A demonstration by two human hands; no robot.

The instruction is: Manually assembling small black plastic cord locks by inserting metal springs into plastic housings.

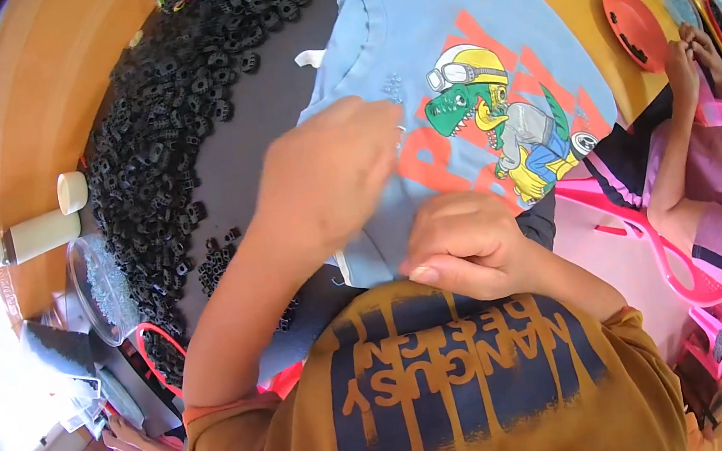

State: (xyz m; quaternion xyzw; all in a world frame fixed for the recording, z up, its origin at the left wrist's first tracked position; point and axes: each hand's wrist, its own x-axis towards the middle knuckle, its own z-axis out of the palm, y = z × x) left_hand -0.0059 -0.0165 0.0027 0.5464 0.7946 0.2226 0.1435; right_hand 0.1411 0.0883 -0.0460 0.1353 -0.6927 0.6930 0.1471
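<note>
A light blue T-shirt [361, 39] with a dinosaur print lies spread in front of me. My left hand [335, 173] is over its left part, slightly blurred, with the fingers curled together. A tiny shiny bit shows by its fingertips, but I cannot make out what it is. Just beyond those fingers, a small cluster of clear pieces [393, 85] rests on the cloth. My right hand [466, 242] is closed at the shirt's near edge, thumb pressed against the curled fingers. Whatever it may hold is hidden.
Many small black plastic parts [152, 135] are heaped on the dark tabletop at left. Beside them are a clear round container [100, 288] of small clear pieces and a pale bottle [41, 238]. A red bowl [635, 26] and a co-worker's hands [694, 50] are at right.
</note>
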